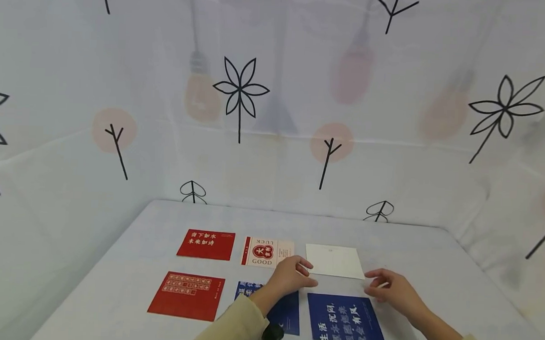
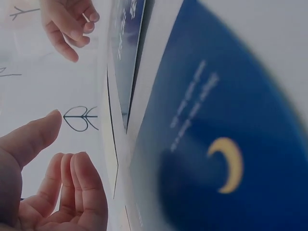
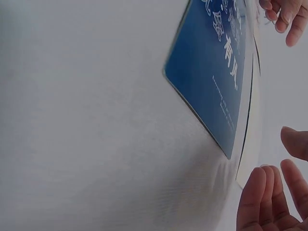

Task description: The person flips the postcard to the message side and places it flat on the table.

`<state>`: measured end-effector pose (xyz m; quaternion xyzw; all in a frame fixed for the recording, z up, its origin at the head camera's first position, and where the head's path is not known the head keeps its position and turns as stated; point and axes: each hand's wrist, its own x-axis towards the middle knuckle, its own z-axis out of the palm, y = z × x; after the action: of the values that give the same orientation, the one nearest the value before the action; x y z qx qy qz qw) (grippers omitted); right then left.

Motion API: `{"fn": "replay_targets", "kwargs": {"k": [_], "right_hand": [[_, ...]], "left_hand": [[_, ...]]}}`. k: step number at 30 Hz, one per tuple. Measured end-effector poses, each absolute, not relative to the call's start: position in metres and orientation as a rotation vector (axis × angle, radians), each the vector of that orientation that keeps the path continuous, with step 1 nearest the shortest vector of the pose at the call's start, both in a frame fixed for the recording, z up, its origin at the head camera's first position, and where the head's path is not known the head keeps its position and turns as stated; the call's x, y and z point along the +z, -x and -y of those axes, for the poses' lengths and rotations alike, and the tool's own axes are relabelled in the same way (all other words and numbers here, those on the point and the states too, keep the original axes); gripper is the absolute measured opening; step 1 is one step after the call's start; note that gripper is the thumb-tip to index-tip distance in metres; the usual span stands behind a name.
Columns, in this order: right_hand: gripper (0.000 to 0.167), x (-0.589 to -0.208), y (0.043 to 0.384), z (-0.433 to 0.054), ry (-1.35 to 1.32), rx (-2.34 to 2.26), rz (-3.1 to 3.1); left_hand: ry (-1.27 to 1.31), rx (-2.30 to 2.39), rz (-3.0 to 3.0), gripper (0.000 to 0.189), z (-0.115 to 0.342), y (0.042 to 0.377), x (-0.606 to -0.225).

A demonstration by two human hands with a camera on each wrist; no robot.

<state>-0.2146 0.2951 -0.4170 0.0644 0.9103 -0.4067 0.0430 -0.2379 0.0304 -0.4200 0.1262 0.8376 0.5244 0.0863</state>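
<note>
My left hand point(image 1: 292, 276) hovers between the GOOD LUCK card point(image 1: 270, 246) and the white card point(image 1: 334, 262), above the middle blue card point(image 1: 290, 315). Its thumb and fingers are apart with nothing between them. Close to the white card's lower right corner is my right hand point(image 1: 392, 290), also holding nothing, fingers loosely bent. Just below the white card lies the right blue card point(image 1: 346, 320) with white writing. In the left wrist view, a yellow moon shows on the middle blue card point(image 2: 192, 159); my left sleeve and arm partly cover that card in the head view.
To the left lie two red cards, one further back point(image 1: 206, 250) and one nearer point(image 1: 187, 302). All cards rest in two rows on a white-covered table point(image 1: 101, 294). A patterned cloth point(image 1: 272, 165) hangs behind and at the sides. A dark round object point(image 1: 272, 335) sits by my left sleeve.
</note>
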Motion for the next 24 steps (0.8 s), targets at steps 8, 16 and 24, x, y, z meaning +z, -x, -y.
{"fn": "replay_targets", "kwargs": {"k": [8,16,24], "right_hand": [[0.047,-0.418,0.204,-0.297,-0.192,-1.246,-2.766],[0.049,-0.424,0.197,-0.297,-0.191,-1.263,-2.714],[0.061,-0.430,0.194,-0.299,-0.112,-1.205,-2.652]], "left_hand": [[-0.388,1.517,-2.496,0.032,-0.023,0.228,-0.422],[-0.366,1.475,-2.487,0.036,-0.021,0.219,-0.424],[-0.391,1.317,-2.493,0.045,-0.020,0.216,-0.425]]}}
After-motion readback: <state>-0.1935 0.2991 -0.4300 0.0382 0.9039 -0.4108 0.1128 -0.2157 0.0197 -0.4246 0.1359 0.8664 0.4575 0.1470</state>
